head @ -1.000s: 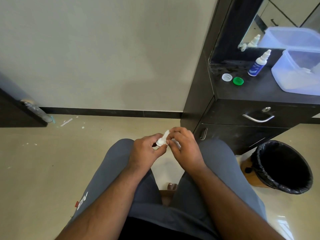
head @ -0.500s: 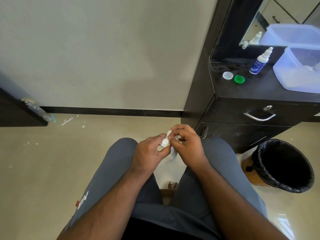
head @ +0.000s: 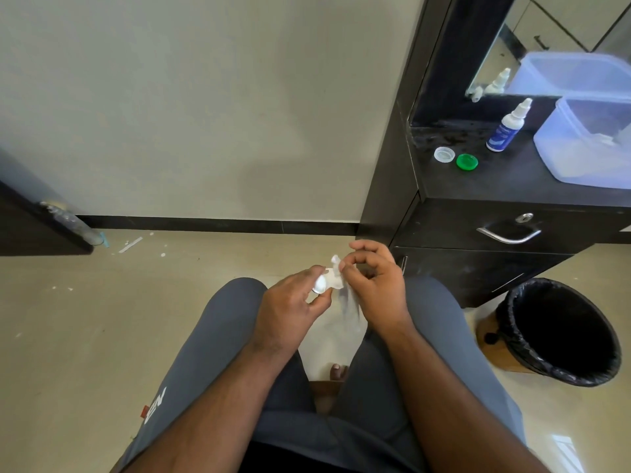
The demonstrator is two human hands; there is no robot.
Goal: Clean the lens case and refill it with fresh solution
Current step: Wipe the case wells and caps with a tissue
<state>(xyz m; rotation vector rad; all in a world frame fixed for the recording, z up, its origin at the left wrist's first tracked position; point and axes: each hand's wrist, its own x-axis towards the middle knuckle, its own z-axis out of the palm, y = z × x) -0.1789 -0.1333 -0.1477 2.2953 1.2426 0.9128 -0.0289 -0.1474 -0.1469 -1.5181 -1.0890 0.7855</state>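
Note:
Above my knees, my left hand [head: 290,308] pinches the white lens case [head: 322,283] between thumb and fingers. My right hand [head: 375,285] holds a small white tissue [head: 338,268] against the case's far end; a thin fold of it hangs down below the fingers. On the dark cabinet top [head: 512,179] at the upper right lie the case's two caps, one white [head: 444,154] and one green [head: 467,161]. The solution bottle [head: 507,128], white with a blue label, stands upright just behind them.
A translucent plastic tub [head: 587,145] sits on the cabinet's right side beneath a mirror [head: 546,39]. A black-lined waste bin [head: 560,331] stands on the floor right of my right knee. The cabinet drawer has a metal handle [head: 508,235]. A dark door edge [head: 41,227] is at far left.
Both hands have stayed over my knees. The right hand's fingers have shifted the tissue along the case, and the case has turned slightly in my left hand.

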